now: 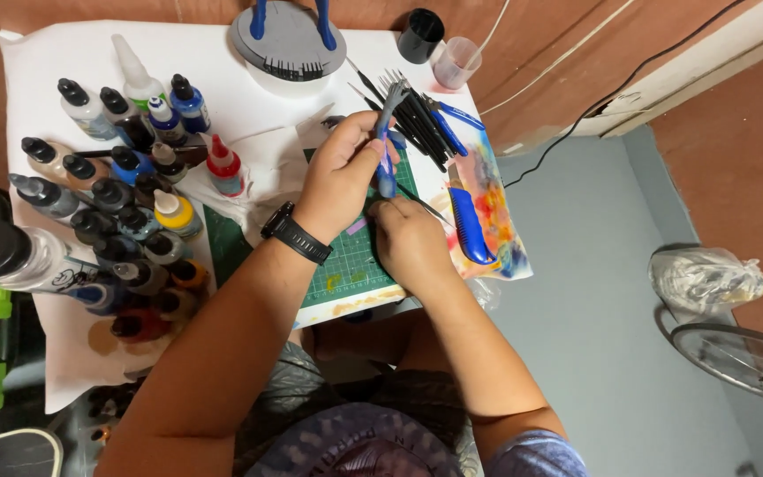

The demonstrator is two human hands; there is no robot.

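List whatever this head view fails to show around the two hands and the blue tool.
- Blue tool: its middle is hidden by the left hand, so the grip cannot be judged.
- Right hand: anything it holds is hidden under its knuckles.
- Cutting mat: mostly covered by both forearms.
- Paint bottles: labels too small.
- Wire fan guard: cut off by the right edge.

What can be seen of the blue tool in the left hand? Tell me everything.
The blue tool looks like a small plastic-handled hand tool, blue with a grey upper part. It stands nearly upright over the green cutting mat, gripped around its middle by the left hand. Its lower blue end points down toward the right hand, which sits just below it. What the tip does is hidden.
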